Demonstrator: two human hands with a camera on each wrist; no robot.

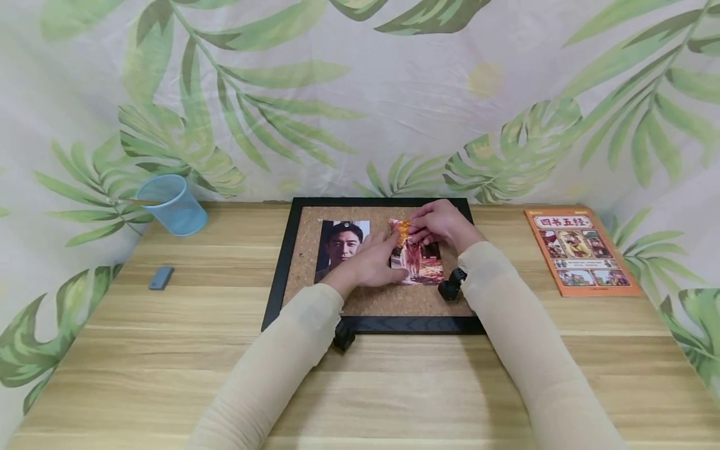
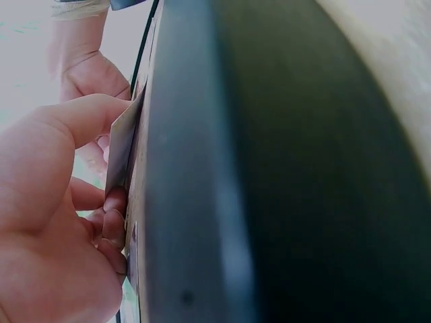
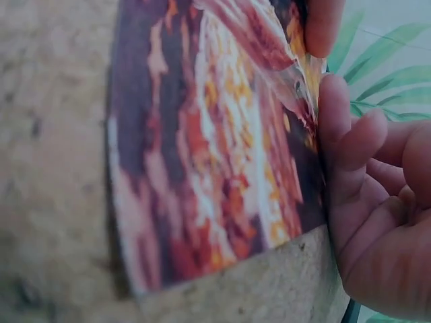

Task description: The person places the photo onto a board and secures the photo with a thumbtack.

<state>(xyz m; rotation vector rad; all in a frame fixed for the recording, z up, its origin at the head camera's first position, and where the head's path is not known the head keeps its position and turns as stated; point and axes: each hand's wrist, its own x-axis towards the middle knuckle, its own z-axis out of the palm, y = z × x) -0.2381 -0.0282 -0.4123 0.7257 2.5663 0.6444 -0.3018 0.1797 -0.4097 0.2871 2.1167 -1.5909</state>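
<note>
A photo of a golden dog among autumn leaves lies against a framed cork board. At its left side, my left hand grips it with spread thumb and curled fingers. In the left wrist view, that photo tilts away from the cork between the thumb and fingers of my left hand. My right hand has bent fingers at the photo's top right part. Seen by the right wrist camera, the fingers of my right hand touch the photo's edge; whether they pinch something small is hidden.
A portrait photo hangs left of the dog photo, with a round silver pin at its top. A blue cup stands at the back left, a small blue-grey block nearer. An orange book lies at right.
</note>
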